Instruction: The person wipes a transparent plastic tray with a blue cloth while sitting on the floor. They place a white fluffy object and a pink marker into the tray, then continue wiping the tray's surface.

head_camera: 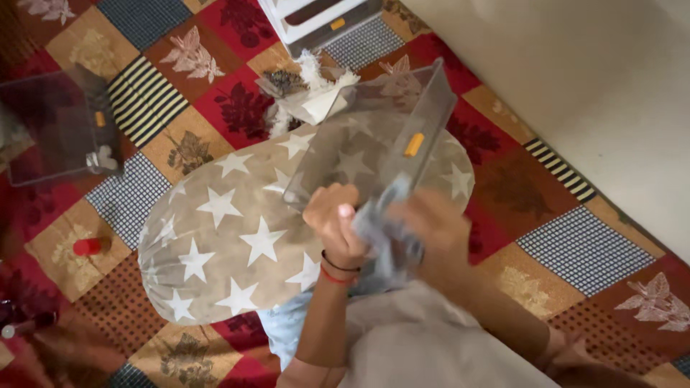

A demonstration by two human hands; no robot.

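Gripping the near edge of a clear plastic drawer (374, 136), the left hand (332, 219) has its fingers curled shut on the rim, the thumb nail showing toward the camera. The drawer is tilted up above a grey pillow with white stars (230, 237), and an orange tab sits on its front face. The right hand (435, 230) presses a grey-blue cloth (381, 230) against the drawer's lower side, its fingers closed around the bunched fabric. A black band and a red thread circle the left wrist. Under everything lies a patchwork quilt (575, 244) in red, brown and checked squares. To the left rests a second clear drawer (57, 129), and a small red cap (88, 246) lies nearby. A white drawer unit (323, 21) stands at the top, with crumpled paper and fluff (305, 93) just below it.
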